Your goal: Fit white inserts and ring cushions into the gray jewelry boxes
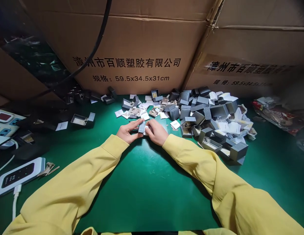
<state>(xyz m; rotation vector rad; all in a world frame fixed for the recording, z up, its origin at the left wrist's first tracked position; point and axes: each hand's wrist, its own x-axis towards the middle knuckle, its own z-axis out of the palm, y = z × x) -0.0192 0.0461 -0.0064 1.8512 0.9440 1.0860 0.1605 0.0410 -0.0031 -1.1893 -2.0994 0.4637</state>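
Between my two hands is a small dark grey box (141,127), held a little above the green table (142,182). My left hand (128,132) closes on its left side, thumb and fingers pinching it. From the right, my right hand (156,131) presses its curled fingers against the box, with a bit of something white at the fingertips. What that white piece is I cannot make out. Just beyond my hands lie white paper slips (145,115) and crumpled brown card pieces (134,112).
A heap of grey boxes (200,107) and papers spreads at the right. Large cartons (127,39) stand behind. At left are an open box (79,119), a white device (19,176) with a cable, and a power strip (6,122). A black cable (99,39) hangs across.
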